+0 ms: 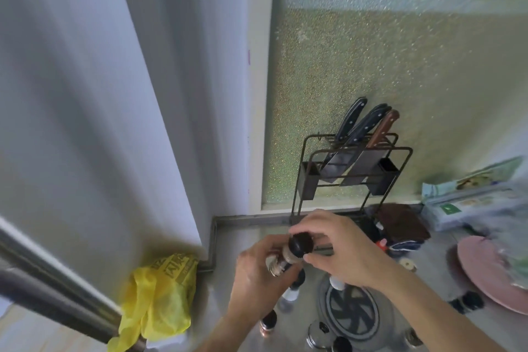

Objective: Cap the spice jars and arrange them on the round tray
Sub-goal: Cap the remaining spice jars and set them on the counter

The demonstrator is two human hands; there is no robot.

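My left hand (pixel 258 277) grips a small glass spice jar (pixel 281 261), held tilted above the counter. My right hand (pixel 334 248) pinches the jar's black cap (pixel 300 243) at the jar's mouth. Below the hands lies the round grey tray (pixel 353 314) with a spoked pattern; one white-topped jar (pixel 337 283) stands at its far edge, half hidden by my right wrist. Several other jars stand on the counter around the tray: one with a black cap (pixel 291 291), one copper-banded (pixel 268 323), and others at the bottom edge (pixel 320 336).
A metal knife rack (pixel 351 168) with three knives stands against the frosted window. A pink plate (pixel 491 271) and packets lie at the right. A black cap (pixel 468 301) lies near the plate. A yellow plastic bag (pixel 160 294) hangs at the left beside a steel rail.
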